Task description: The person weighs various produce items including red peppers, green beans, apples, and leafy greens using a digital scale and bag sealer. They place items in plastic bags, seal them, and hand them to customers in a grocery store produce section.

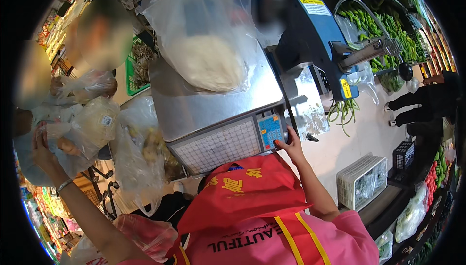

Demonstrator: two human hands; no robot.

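Observation:
A clear plastic bag with a pale, whitish content (pixel 207 63) rests on the steel plate of a weighing scale (pixel 265 99). My right hand (pixel 291 146) is at the near right corner of the scale, with a thumb on its blue keypad (pixel 270 130). My left hand (pixel 44 148) reaches far out to the left, beside a plastic bag with a white label (pixel 98 119); whether it grips the bag's film cannot be told. Between that bag and the scale lies a clear bag with yellowish produce (pixel 140 148).
A blue bag-sealing machine (pixel 316 28) with a metal arm stands right of the scale. A green basket (pixel 131 89) is behind on the left. People stand at the upper left and far right. A white crate (pixel 360 183) sits on the right, near vegetable displays (pixel 397 35).

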